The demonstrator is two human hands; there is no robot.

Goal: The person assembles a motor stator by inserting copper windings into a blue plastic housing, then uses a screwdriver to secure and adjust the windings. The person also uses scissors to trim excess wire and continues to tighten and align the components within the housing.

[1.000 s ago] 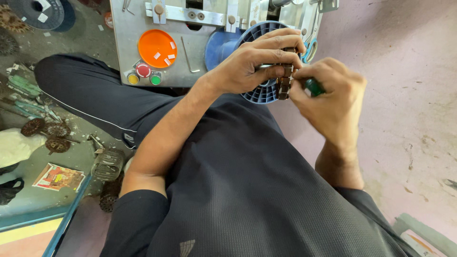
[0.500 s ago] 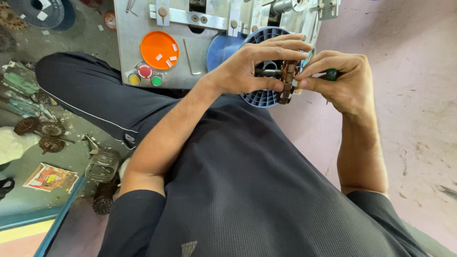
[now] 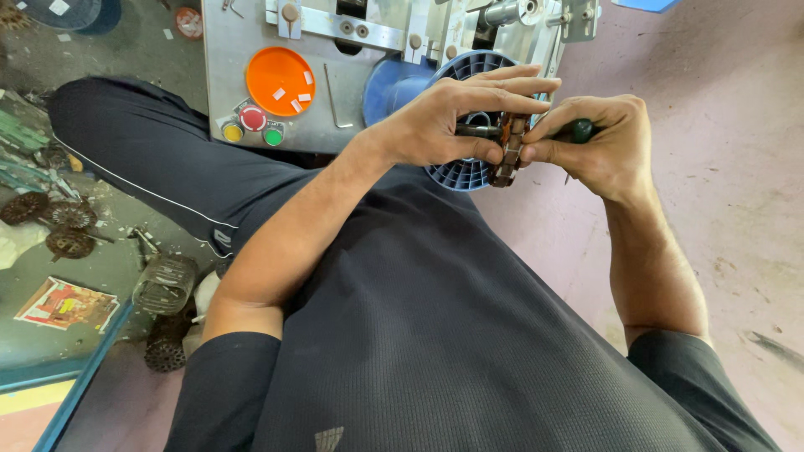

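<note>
A: From the head camera, we are looking down at our left hand (image 3: pixel 444 125) closing its fingers around a small metal motor core (image 3: pixel 507 151) — thumb underneath, the other fingers lying over the top. The core is sitting between both hands, in front of the blue ribbed spool (image 3: pixel 469 172) on the grey machine panel (image 3: pixel 335 75).

B: And our right hand (image 3: pixel 599 146) is clenching a green-handled tool (image 3: pixel 579 130), with its working end hidden where the hands are meeting.

A: That is what is worrying us. The tip is pressing towards the left fingers, so if it is slipping off the core, we judge it could be jabbing a fingertip.

B: We are also gripping the core in mid-air, over the lap — nothing is supporting it. A hard push could be twisting it loose and dropping it onto the pink floor (image 3: pixel 737 251).

A: Among the rusty rotors (image 3: pixel 50 226) lying on the left, it could be getting mixed up.

B: Only this one view is showing, so we cannot tell how firmly the tip is seated.
</note>
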